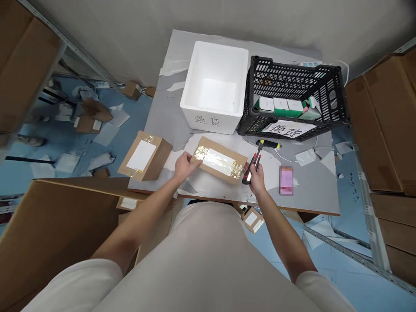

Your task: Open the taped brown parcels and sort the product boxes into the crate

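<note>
A taped cardboard box (pixel 224 173) with a shiny white label lies in front of me at the table's near side. My left hand (pixel 186 166) grips its left end, thumb on top and the other fingers partly hidden. In my right hand (pixel 257 177) is a black and red utility knife (pixel 247 174), its tip end pointing away from me. Some fingers of that hand are beside the box's right end; whether they touch it I cannot tell. Another cardboard box (pixel 161 159) with a white label stands left of my left hand.
Behind the box stand a white foam bin (pixel 211 117) and a black plastic crate (pixel 292 71) holding several green-white cartons (pixel 287 106). A black-yellow tool (pixel 270 144) and a pixelated pink object (pixel 286 180) lie to the right. A large open carton (pixel 65 225) sits below left.
</note>
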Tool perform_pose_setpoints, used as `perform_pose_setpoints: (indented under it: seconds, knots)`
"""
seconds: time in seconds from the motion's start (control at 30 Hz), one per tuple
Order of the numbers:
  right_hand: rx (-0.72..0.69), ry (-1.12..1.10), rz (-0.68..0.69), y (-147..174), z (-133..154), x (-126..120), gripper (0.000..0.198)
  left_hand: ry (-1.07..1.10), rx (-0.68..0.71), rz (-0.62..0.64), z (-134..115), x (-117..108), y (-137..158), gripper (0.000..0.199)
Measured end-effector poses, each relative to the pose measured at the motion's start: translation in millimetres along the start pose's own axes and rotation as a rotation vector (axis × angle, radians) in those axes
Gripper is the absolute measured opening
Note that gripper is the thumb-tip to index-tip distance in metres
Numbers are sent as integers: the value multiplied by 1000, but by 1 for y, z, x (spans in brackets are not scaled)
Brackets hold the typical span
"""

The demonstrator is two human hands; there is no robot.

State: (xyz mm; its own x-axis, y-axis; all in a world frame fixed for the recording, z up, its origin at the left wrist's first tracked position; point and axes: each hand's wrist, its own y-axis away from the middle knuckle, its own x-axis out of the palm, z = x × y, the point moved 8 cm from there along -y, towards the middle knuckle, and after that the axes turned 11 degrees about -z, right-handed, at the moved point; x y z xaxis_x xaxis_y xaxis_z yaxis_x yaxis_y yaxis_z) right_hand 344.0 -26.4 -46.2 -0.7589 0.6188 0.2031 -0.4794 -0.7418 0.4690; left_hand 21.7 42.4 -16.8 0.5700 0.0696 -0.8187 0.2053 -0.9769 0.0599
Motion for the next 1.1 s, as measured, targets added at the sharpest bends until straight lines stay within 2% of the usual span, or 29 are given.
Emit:
perform_pose_setpoints:
  seconds: [0.1,0.17,0.2,0.27,0.37,0.43,0.5,0.6,0.83,0.97,1.1]
  knots:
    - [-34,70,80,-28,9,22,43,26,-94,-16,16,0,36,51]
    - [-44,123,113,-36,13,28,44,59,-73,-76,13,-3,41,62]
    - [-54,156,120,-37,15,25,45,65,-16,-114,7,-6,39,69]
    - [-82,273,125,-33,20,12,45,42,183,-134,-14,-8,29,79]
    - [-77,506,179,-15,20,-17,49,-84,526,50,-50,6,19,90]
    - [-30,589,229,-1,14,-32,53,-187,641,178,-63,18,16,102]
    - [15,592,266,12,7,-41,56,-262,657,227,-68,25,13,117]
    - [42,557,300,23,1,-42,55,-295,637,224,-68,30,11,127]
    - [38,675,336,22,4,-47,62,-177,682,148,-67,30,12,128]
    - [5,797,367,22,15,-54,62,-119,658,118,-64,31,12,127]
    - [33,863,406,34,18,-66,59,-99,625,122,-62,32,12,129]
